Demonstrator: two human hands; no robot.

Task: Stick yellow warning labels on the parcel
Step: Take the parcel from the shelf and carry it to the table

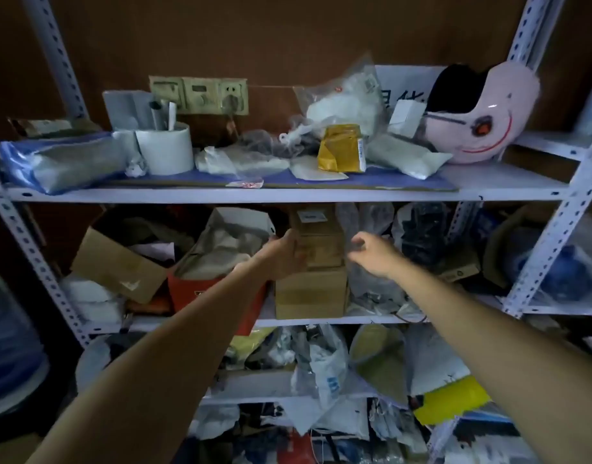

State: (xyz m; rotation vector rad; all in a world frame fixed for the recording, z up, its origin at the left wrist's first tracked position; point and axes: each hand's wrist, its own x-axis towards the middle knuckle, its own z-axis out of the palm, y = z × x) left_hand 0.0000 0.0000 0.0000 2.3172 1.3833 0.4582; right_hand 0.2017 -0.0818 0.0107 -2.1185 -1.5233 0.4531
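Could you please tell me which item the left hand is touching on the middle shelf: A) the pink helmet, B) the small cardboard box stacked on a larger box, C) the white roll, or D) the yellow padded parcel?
B: the left hand rests on the side of the small cardboard box atop the larger box, while the right hand hovers apart.

The scene is viewed from a single head-worn wide-angle camera, directed forward and slightly downward at close range onto a metal shelving unit (288,195), with both outstretched forearms included in frame.
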